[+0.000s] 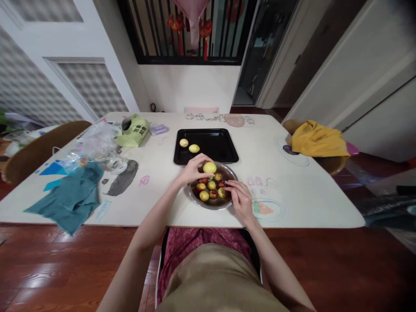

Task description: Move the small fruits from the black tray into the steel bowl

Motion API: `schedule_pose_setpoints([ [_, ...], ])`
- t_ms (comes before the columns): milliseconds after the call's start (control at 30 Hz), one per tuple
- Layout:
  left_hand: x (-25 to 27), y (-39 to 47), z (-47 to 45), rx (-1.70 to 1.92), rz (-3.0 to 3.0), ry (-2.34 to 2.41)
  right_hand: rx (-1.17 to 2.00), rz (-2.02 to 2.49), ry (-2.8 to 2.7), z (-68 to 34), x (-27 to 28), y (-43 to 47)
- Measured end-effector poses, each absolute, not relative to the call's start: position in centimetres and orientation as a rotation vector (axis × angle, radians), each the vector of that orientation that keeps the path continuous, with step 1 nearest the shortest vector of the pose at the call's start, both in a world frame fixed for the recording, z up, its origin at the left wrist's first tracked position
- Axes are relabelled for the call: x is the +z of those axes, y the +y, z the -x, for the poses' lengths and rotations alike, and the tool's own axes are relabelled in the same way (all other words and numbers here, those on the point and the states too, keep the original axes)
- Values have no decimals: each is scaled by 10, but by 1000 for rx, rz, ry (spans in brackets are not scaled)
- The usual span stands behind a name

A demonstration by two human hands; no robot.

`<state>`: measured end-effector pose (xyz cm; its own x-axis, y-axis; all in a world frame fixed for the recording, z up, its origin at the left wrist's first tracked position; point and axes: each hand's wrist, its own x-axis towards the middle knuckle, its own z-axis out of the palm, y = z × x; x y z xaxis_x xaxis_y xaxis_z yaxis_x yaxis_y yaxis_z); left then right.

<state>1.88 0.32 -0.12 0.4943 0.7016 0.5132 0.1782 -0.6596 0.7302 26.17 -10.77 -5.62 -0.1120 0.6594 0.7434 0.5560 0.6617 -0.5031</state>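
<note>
Gripping a yellow fruit [209, 167] between thumb and fingers of the half-closed left hand [191, 171], above the far side of the metal bowl [212, 208]. Holding the right hand [242, 198] over the right rim, with fingers loosely bent near the mottled fruits [213, 194]; not showing clearly whether gripping one. Risking a slip of the yellow fruit through uneven finger pressure. Risking spilling onto the table [305, 190] through leaning on the rim. Risking rolling the loose yellow fruits [194, 148] through bumping the black tray [216, 145].

The bowl [214, 207] is shiny metal, the cloth [73, 193] matt.
</note>
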Motion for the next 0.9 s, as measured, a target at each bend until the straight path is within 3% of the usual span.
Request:
schedule_pose_setpoints([
  [200,3,-1,-15,938,-2275,670,154,990,-1786,-263,-57,-108],
  [500,2,-3,-17,1008,-2237,644,143,985,-1778,-261,-55,-108],
  [900,0,-6,-23,808,-2345,604,159,1007,-1771,-260,-52,-109],
])
